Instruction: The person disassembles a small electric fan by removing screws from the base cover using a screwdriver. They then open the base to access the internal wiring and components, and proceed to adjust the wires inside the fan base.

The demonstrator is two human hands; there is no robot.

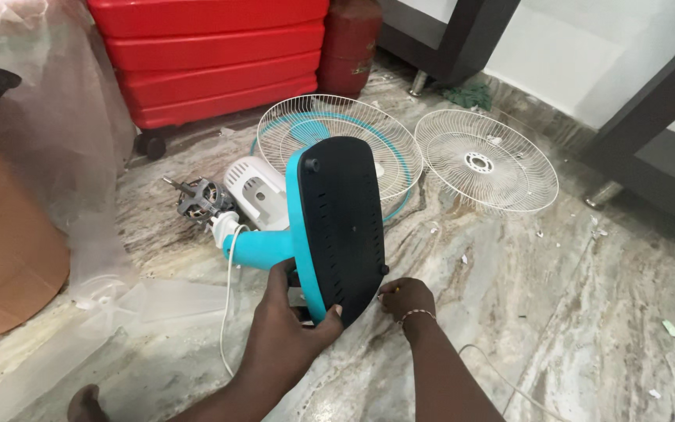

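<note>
A table fan's base (pixel 340 223), teal with a black underside, stands on edge on the marble floor. My left hand (pixel 287 328) grips its lower rim, thumb over the black face. My right hand (pixel 406 298) rests at the base's lower right edge, fingers curled on something small that I cannot make out. The teal neck (pixel 259 248) leads left to the white motor housing (pixel 255 191) and the bare motor (pixel 201 199). A white cord (pixel 228 297) trails down from the neck.
Two white wire fan guards lie behind: one with a teal blade (pixel 337 133), one alone (pixel 486 160). A red suitcase (pixel 212 55) and a red cylinder (pixel 349 43) stand at the back. Clear plastic sheeting (pixel 80 156) and a cardboard box (pixel 1 250) are on the left. Dark furniture legs (pixel 462 39) stand right.
</note>
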